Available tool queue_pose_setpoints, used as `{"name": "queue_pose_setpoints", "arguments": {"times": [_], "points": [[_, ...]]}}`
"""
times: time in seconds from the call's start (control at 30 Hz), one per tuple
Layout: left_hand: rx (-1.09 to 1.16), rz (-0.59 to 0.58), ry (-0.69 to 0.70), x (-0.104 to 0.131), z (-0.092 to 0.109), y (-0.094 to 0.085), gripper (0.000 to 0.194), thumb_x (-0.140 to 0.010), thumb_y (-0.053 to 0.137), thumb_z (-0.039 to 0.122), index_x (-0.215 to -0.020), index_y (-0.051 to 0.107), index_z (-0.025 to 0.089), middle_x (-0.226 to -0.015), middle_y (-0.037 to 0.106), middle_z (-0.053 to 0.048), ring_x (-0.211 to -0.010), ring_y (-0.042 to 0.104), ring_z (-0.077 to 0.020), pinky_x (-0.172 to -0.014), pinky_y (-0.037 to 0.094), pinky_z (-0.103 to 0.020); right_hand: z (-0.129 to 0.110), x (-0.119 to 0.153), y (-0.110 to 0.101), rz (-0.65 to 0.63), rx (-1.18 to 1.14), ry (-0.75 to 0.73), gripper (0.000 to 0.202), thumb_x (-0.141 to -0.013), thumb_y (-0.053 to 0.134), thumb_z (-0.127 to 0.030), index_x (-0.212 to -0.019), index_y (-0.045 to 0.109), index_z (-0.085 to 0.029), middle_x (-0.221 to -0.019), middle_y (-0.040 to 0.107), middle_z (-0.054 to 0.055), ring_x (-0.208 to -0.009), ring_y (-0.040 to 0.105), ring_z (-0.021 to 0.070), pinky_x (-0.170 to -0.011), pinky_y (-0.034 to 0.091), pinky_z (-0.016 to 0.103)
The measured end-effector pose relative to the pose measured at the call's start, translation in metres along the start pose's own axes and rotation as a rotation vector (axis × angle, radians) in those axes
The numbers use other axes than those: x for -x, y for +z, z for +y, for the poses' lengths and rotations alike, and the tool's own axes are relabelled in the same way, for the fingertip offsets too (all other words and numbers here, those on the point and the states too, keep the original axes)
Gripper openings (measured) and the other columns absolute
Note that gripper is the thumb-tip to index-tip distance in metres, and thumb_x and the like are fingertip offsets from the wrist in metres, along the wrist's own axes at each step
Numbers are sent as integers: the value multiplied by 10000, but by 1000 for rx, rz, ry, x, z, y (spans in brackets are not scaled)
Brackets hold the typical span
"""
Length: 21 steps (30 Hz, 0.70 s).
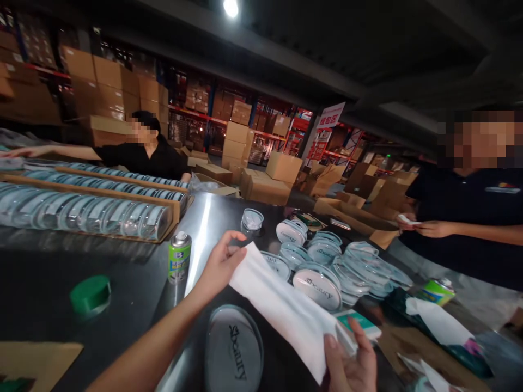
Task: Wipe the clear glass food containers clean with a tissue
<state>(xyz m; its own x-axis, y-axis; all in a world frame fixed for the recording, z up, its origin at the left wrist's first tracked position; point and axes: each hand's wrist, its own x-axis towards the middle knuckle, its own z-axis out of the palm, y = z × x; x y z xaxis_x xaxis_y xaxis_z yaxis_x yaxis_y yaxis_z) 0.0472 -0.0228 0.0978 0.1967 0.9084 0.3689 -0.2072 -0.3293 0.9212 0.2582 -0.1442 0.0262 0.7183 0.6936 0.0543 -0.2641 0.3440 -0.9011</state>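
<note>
the white sheet (pixel 281 307), a wipe or tissue by its look, seems very light, soft and limp; it probably creases readily and might tear if pulled hard. its opposite ends look the best places to take hold, with a light pinch. the left hand (pixel 226 258) pinches the upper end between thumb and fingers; the right hand (pixel 352 356) grips the lower end, where it bunches. so the sheet hangs between the two hands, slanting down toward the right, above the dark surface (pixel 134 294). below and left of it rests a lettered oval case (pixel 235 348), seemingly smooth, stiff and slippery, touched by neither hand.
</note>
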Motion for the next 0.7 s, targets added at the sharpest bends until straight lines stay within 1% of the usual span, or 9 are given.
{"name": "queue_pose_setpoints", "arguments": {"times": [0.07,0.13,0.17,0.23,0.3,0.37,0.5,0.6,0.7], "points": [[-7,-51,6,0,2,-2,270,-832,545,453,-940,531,206,-585,462,71,-477,388,-91,-461,290,-190,-3,-2,-3,76,100,-141,633,-611,831,-461,-1169,597,-277,-845,730,-1,-818,658,178,-811,479,272],[-38,-98,25,1,6,-5,252,-834,558,427,-836,586,177,-636,487,44,-546,405,-91,-509,296,-195,-6,-5,-8,85,262,-196,482,-613,803,-517,-975,695,-215,-963,727,35,-981,616,198,-896,427,243],[-56,-124,29,0,8,-7,254,-831,567,410,-803,614,162,-663,506,29,-581,417,-95,-532,301,-200,-8,-7,-10,71,343,-197,476,-619,780,-550,-928,714,-195,-1012,720,50,-1054,588,222,-922,412,247],[-88,-174,28,0,11,-11,229,-804,609,364,-829,662,143,-696,533,12,-625,439,-109,-566,314,-213,-14,-11,-13,24,452,-196,539,-640,737,-587,-987,720,-175,-1083,703,66,-1133,553,270,-927,425,289],[-110,-208,30,-1,14,-14,218,-744,672,299,-889,683,137,-730,554,5,-665,467,-126,-608,342,-230,-20,-12,-13,-8,516,-241,578,-623,745,-577,-1029,711,-167,-1104,693,74,-1110,572,294,-884,461,320],[-159,-214,75,-1,16,-15,231,-705,698,233,-918,694,142,-785,575,-7,-723,494,-144,-664,366,-249,-28,-12,-10,-9,591,-325,564,-598,767,-549,-1013,713,-170,-1089,696,77,-1052,603,298,-870,472,337],[-295,-217,188,0,16,-16,192,-746,652,192,-930,699,163,-820,589,-16,-752,518,-154,-687,379,-262,-36,-15,-6,55,686,-454,557,-578,737,-584,-970,722,-189,-980,715,79,-925,639,299,-834,481,371],[-387,-239,261,1,16,-16,104,-794,621,185,-878,683,175,-817,602,-18,-777,553,-163,-705,389,-269,-37,-21,-7,15,738,-574,523,-627,702,-592,-969,723,-198,-914,708,77,-842,641,275,-784,487,366],[-453,-236,365,-1,21,-17,76,-843,593,200,-801,654,182,-817,579,-17,-792,558,-161,-736,392,-274,-39,-27,-9,-78,775,-740,354,-717,677,-523,-883,723,-214,-854,680,63,-797,627,230,-761,478,321]]}}
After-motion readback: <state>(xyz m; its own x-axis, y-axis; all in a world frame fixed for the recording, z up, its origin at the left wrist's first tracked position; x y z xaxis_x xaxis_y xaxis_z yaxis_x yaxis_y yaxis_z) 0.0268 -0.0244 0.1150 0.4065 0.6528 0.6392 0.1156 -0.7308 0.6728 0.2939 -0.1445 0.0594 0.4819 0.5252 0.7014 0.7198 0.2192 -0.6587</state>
